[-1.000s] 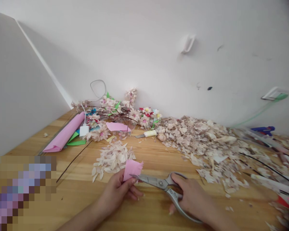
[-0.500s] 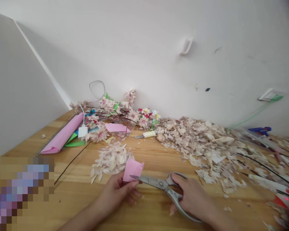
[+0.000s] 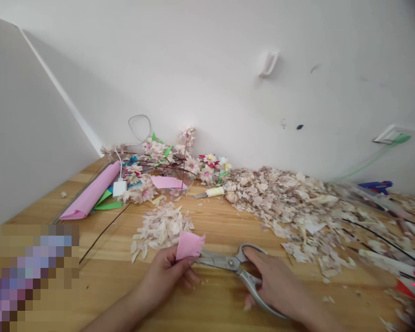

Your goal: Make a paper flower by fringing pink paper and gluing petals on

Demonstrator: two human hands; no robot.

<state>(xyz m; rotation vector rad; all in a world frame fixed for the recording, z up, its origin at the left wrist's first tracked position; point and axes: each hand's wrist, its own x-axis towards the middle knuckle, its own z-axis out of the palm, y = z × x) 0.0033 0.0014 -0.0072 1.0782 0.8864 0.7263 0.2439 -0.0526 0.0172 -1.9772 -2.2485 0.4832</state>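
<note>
Left hand pinches pink paper, right hand works scissors
Left grip narrow, holding the paper by its lower edge above the desk; right grip closed around the scissors handles, blades almost shut, tips hidden behind the paper; heaped paper petals lie just beyond the left hand

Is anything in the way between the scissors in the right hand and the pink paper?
Nothing visible. The scissors in the right hand reach the pink paper held in the left hand, their tips hidden behind it.
</note>
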